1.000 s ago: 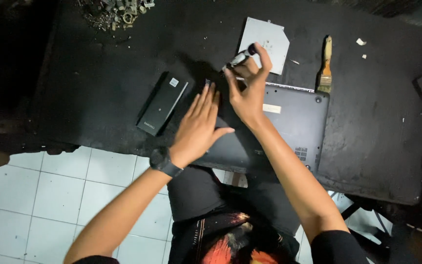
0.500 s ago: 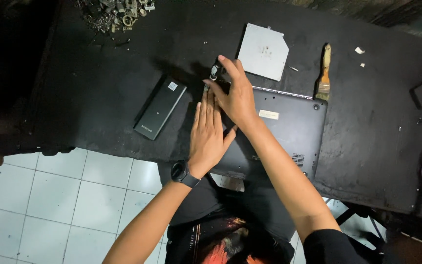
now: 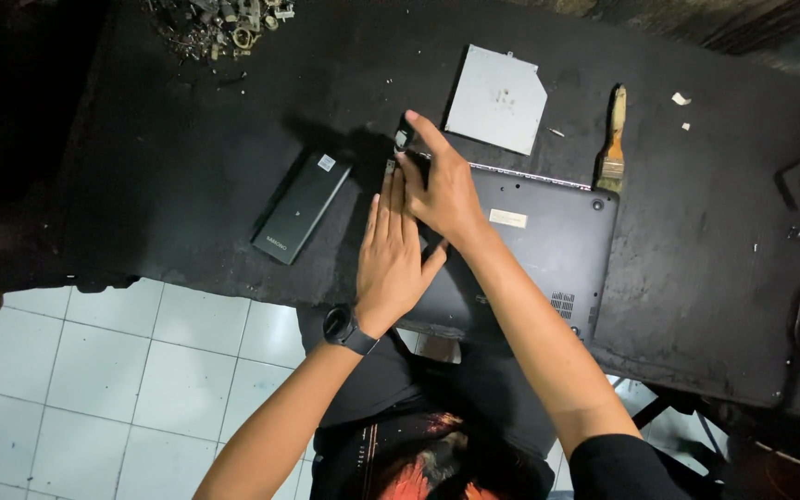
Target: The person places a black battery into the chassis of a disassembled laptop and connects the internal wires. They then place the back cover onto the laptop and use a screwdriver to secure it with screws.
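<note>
Two hands at the far left corner of a dark laptop [image 3: 539, 241] lying bottom-up on the black bench [image 3: 168, 167]. Left hand [image 3: 391, 255] flat, fingers straight, pressing the case. Right hand [image 3: 442, 190] pinching a small dark tool [image 3: 403, 137] at the corner. Flat black battery pack [image 3: 301, 206] left; grey drive [image 3: 495, 98] and paintbrush [image 3: 614, 139] beyond.

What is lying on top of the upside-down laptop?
Both hands rest on the laptop: the left hand lies flat on its left part, and the right hand presses a small tool at the far left corner. The corner itself is covered by the fingers.
</note>
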